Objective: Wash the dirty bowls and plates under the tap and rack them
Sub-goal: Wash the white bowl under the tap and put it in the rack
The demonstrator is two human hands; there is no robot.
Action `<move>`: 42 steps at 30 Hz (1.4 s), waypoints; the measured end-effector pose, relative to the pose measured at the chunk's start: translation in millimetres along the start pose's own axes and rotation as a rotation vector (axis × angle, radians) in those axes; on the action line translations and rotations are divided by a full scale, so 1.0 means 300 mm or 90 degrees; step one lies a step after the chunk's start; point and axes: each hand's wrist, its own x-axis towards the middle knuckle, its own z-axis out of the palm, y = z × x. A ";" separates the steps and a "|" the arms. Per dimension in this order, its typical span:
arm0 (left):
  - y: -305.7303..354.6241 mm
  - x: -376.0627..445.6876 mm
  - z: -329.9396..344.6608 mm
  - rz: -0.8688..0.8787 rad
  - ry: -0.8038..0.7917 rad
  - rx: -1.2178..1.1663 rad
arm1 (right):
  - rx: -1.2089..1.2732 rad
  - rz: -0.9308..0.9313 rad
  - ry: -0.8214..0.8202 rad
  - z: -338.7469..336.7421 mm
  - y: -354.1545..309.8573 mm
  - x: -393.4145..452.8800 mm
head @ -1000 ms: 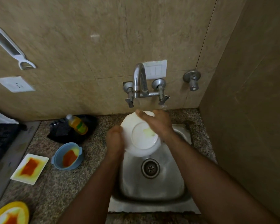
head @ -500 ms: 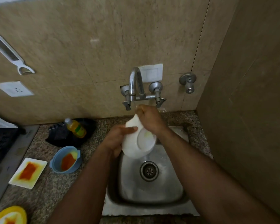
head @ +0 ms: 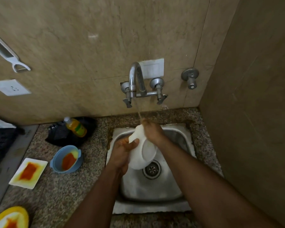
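A round white ceramic bowl (head: 142, 149) was held tilted on edge over the stainless steel sink (head: 176, 137), just above the round drain (head: 151, 169). The left hand (head: 122, 153) had its grip clamped on the bowl's outer wall from nine o'clock, thumb pressed on the white surface. The right hand (head: 152, 131) curled over the rim at twelve o'clock, its grip on the bowl too. A thin stream of water (head: 139, 112) fell from the curved chrome tap (head: 136, 78) onto the right hand's fingers. At nine o'clock on the speckled granite counter (head: 59, 195) stood a blue bowl smeared orange (head: 67, 159), and beside it a square white plate stained orange (head: 29, 172).
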 end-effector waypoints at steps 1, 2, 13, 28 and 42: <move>0.003 0.000 -0.005 0.006 0.005 -0.022 | -0.026 -0.073 0.015 0.015 -0.009 -0.030; 0.014 0.001 -0.010 0.011 0.010 -0.043 | -0.079 -0.182 0.043 0.035 -0.012 -0.065; 0.083 -0.025 0.009 0.020 0.045 -0.159 | -0.194 -0.153 0.079 0.131 -0.116 -0.022; 0.095 -0.027 -0.016 0.008 0.124 -0.222 | 0.273 0.029 -0.069 -0.016 -0.084 0.049; 0.241 0.071 -0.035 0.004 0.048 0.222 | -0.022 -0.121 -0.068 -0.114 -0.155 0.050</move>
